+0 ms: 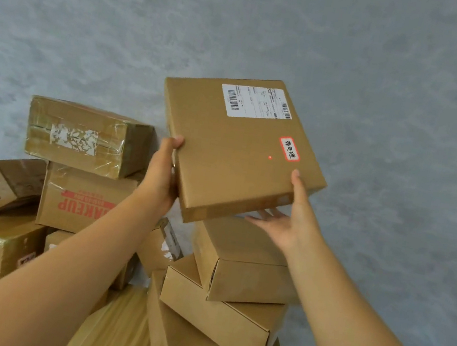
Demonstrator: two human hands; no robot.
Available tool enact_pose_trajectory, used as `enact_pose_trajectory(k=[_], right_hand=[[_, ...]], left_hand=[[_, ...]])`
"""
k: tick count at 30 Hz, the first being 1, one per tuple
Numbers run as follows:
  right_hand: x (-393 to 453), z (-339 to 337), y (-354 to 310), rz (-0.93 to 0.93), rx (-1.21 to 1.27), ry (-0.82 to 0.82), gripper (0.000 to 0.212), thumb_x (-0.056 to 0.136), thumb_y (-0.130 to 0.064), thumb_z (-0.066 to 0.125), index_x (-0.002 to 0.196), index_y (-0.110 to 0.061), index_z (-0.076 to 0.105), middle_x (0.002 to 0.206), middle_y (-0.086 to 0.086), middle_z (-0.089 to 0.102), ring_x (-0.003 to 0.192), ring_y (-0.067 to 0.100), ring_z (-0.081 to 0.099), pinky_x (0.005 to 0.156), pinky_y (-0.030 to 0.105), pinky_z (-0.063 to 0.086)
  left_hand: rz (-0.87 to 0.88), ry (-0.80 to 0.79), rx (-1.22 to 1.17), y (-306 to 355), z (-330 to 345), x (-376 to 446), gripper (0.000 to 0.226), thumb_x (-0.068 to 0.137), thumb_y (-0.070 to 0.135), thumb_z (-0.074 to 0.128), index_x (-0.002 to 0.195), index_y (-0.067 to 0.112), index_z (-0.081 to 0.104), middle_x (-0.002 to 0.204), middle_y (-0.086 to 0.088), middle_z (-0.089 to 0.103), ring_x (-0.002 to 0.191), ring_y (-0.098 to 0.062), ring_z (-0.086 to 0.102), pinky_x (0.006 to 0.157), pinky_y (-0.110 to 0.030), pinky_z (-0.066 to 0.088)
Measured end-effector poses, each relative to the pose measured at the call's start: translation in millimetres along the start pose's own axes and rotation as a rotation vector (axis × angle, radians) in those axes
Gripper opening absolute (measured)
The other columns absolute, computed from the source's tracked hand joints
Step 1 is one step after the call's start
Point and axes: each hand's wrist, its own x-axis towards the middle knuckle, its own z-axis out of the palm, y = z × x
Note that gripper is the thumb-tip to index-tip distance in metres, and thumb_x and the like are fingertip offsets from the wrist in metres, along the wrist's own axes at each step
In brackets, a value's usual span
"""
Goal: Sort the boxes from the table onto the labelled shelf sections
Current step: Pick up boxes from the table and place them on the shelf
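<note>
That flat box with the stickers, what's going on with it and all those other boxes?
A person is holding the flat cardboard box up in the air with both hands. The left hand grips its left edge, and the right hand supports the near right corner, thumb on top. It carries a white shipping label and a small red-bordered sticker. Below, more cardboard boxes sit piled on the wooden table. No shelf is in view.

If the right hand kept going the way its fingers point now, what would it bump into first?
The right hand has its fingers reaching leftward under the flat box it supports. Going on, it would probably meet the left hand at the box's other edge, though depth is unclear.
</note>
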Motion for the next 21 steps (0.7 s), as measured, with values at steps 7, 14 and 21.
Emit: enact_pose_trajectory(k=[7, 14, 21], right_hand=[[19, 1, -10, -0.151, -0.159, 0.010, 0.075, 0.073, -0.043, 0.083, 0.138, -0.022, 0.052, 0.100, -0.002, 0.068, 0.082, 0.017, 0.065, 0.048, 0.029, 0.053], [21, -36, -43, -0.289, -0.381, -0.159, 0.061, 0.083, -0.040, 0.075, 0.136, -0.020, 0.054, 0.119, 0.006, 0.073, 0.106, 0.027, 0.071, 0.084, 0.042, 0.059], [18, -46, -35, -0.258, -0.483, -0.261, 0.074, 0.073, -0.045, 0.081, 0.138, -0.025, 0.052, 0.119, 0.004, 0.073, 0.108, 0.025, 0.071, 0.092, 0.047, 0.056]], left_hand=[[-0.075, -0.026, 0.026, -6, -8, -1, 0.067, 0.081, 0.034, 0.072, 0.140, 0.019, 0.045, 0.109, -0.007, 0.067, 0.099, -0.022, 0.068, 0.090, -0.043, 0.053], [-0.100, 0.016, 0.370, 20, -41, 4, 0.077, 0.074, 0.058, 0.073, 0.139, 0.023, 0.052, 0.132, -0.007, 0.059, 0.116, -0.026, 0.058, 0.105, -0.048, 0.045], [-0.196, -0.168, 0.459, 16, -20, -5, 0.035, 0.094, 0.048, 0.057, 0.114, 0.021, 0.068, 0.099, 0.000, 0.078, 0.077, -0.014, 0.075, 0.075, -0.034, 0.055]])
